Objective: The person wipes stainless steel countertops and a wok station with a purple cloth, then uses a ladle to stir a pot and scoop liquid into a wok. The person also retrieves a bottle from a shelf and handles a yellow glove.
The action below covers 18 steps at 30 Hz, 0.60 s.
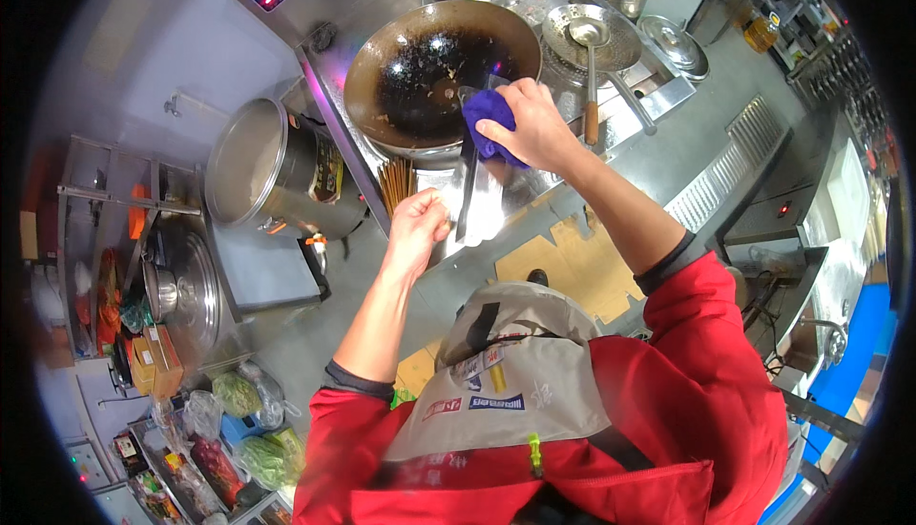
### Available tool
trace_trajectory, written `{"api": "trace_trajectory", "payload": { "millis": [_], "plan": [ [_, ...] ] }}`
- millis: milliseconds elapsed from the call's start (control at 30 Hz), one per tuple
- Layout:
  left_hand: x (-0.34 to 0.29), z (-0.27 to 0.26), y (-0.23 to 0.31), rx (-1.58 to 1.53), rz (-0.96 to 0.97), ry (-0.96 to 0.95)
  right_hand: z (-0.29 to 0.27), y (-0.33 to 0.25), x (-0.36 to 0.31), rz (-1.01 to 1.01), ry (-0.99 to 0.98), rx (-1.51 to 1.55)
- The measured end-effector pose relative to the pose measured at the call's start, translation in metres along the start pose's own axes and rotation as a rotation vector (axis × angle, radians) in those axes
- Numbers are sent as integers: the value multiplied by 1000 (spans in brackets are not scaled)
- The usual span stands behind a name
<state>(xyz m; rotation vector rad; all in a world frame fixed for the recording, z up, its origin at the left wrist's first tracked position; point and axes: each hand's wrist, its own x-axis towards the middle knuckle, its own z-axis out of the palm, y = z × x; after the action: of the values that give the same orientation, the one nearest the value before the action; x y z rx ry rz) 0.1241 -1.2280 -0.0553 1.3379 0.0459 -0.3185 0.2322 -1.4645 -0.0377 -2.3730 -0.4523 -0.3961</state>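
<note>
A large dark wok (434, 72) sits on the steel stove, its inside blackened with bits of residue. My right hand (530, 124) grips a purple cloth (489, 120) wrapped around the wok's long handle at the near rim. My left hand (417, 225) is closed in a fist near the lower end of the dark handle (466, 196), close to the stove's front edge; whether it holds anything cannot be made out. I wear red sleeves and a grey apron.
A metal strainer ladle (592, 39) rests on a second burner to the right, beside pots and a lid (673, 43). A big steel pot (272, 167) stands left of the stove. Cardboard (563, 263) lies on the floor. Bagged vegetables (243, 430) and shelves fill the lower left.
</note>
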Motion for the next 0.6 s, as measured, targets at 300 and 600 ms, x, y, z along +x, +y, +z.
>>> {"api": "trace_trajectory", "payload": {
  "millis": [300,600],
  "plan": [
    [8,4,-12,1,-87,140,-2,-54,-70,-458,-171,84],
    [0,-4,0,161,11,128,-69,-55,-51,-305,-202,440]
  ]
}}
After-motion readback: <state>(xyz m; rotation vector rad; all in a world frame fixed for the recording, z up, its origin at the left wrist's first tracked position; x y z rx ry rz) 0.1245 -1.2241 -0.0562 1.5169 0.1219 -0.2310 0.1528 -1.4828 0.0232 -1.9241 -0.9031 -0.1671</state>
